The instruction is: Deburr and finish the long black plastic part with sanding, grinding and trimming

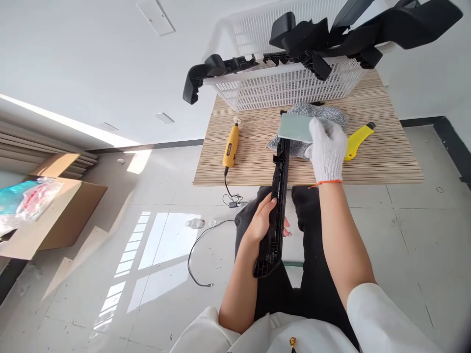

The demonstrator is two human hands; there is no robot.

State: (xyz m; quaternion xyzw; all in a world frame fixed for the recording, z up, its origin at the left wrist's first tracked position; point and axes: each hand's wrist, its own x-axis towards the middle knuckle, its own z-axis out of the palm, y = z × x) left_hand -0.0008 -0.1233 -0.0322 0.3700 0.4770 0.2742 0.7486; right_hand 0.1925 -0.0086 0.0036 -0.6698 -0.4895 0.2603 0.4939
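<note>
My bare left hand (260, 219) is wrapped around the lower half of a long black plastic trim piece (280, 181), fingertips showing on its far side. The piece runs from over my lap up onto the table. My right hand (328, 147), in a white knit glove, grips a pale green flat rectangular pad (296, 127) that lies across the trim piece's upper end. Whether the pad presses on it or hovers just above, I cannot tell. Under both lies a grey speckled cloth (318, 112). The pad's right end is hidden by the glove.
A yellow corded rotary tool (231, 147) lies left on the wooden table (209, 166), and a yellow utility knife (358, 141) right. Behind stands a white basket (257, 93) with black plastic parts (305, 39) sticking out. On the floor are a cable (189, 260) and a cardboard box (69, 215).
</note>
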